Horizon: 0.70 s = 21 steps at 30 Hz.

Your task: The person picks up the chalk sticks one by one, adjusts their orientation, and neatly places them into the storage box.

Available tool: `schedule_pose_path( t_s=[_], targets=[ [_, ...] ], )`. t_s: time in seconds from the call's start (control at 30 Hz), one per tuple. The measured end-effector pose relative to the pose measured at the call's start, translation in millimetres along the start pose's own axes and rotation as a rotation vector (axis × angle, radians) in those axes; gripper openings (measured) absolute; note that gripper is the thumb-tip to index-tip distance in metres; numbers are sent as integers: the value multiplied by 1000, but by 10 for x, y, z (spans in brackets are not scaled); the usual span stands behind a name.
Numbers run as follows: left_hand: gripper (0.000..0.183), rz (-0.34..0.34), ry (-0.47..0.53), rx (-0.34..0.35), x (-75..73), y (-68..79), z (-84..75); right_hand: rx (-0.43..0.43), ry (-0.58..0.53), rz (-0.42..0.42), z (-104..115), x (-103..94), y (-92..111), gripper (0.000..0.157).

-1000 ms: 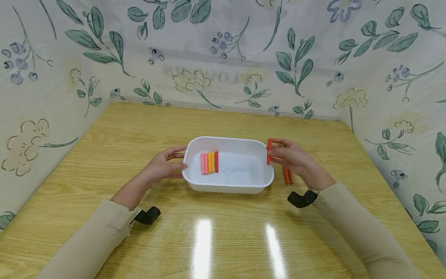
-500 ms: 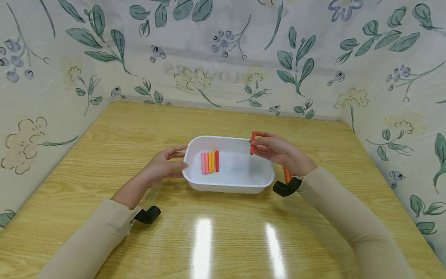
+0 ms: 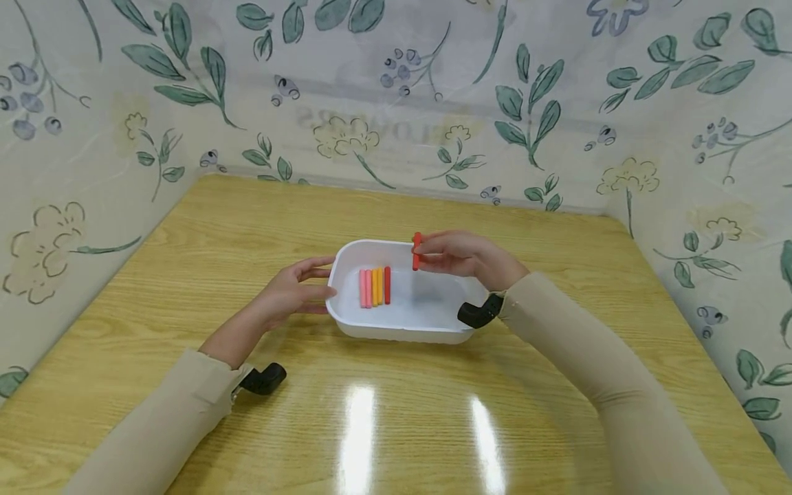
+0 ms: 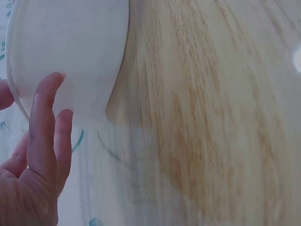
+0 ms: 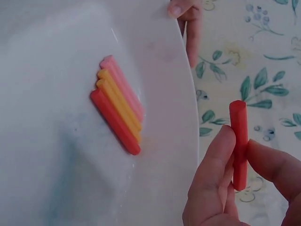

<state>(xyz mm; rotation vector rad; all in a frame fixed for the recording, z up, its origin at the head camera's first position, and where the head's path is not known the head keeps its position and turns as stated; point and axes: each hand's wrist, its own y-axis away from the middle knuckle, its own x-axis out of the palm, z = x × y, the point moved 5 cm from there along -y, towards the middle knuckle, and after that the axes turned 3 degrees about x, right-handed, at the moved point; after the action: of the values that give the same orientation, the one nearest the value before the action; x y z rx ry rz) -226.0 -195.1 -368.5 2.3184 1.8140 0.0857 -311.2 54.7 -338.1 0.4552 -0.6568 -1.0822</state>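
A white plastic tub (image 3: 371, 330) sits mid-table. Inside, toward its left end, several chalk-like sticks lie side by side: pink (image 3: 366, 289), yellow (image 3: 377, 287) and one red stick (image 3: 387, 285). My left hand (image 3: 287, 297) holds the tub's left end, thumb at the rim and fingers along the outer wall (image 4: 70, 47). Between thumb and fingertips my right hand (image 3: 467, 258) pinches another red chalk-like stick (image 5: 239, 146), roughly upright. It is raised over the tub's far side, to the right of the row.
The wood-grain table (image 3: 278, 440) extends around the tub. Floral-patterned cloth (image 3: 396, 103) walls off the back and sides. A black wrist mount (image 3: 481, 313) on the right sleeve overlaps the tub's right front corner.
My right hand has carried the red stick leftward from the tub's right rim to over its middle. Red-orange sticks right of the tub have become hidden behind my right arm. The left hand stays put.
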Motion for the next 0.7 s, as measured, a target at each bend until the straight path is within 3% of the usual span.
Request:
schedule_pose_path(
  t_s=[0.17,0.37,0.47,0.63,0.7],
  targets=[
    [68,2,2,3,-3,-1,5,51,70,45,-19,116,-134,46],
    [70,11,6,5,10,15,-8,92,239,86,-57,191,-257,41],
    [70,11,5,4,15,19,-17,109,318,103,-87,213,-303,32],
    [69,6,-1,5,13,16,-23,136,374,118,-178,230,-412,5],
    [69,7,-2,6,12,12,-21,149,382,111,-219,233,-458,3]
  ],
)
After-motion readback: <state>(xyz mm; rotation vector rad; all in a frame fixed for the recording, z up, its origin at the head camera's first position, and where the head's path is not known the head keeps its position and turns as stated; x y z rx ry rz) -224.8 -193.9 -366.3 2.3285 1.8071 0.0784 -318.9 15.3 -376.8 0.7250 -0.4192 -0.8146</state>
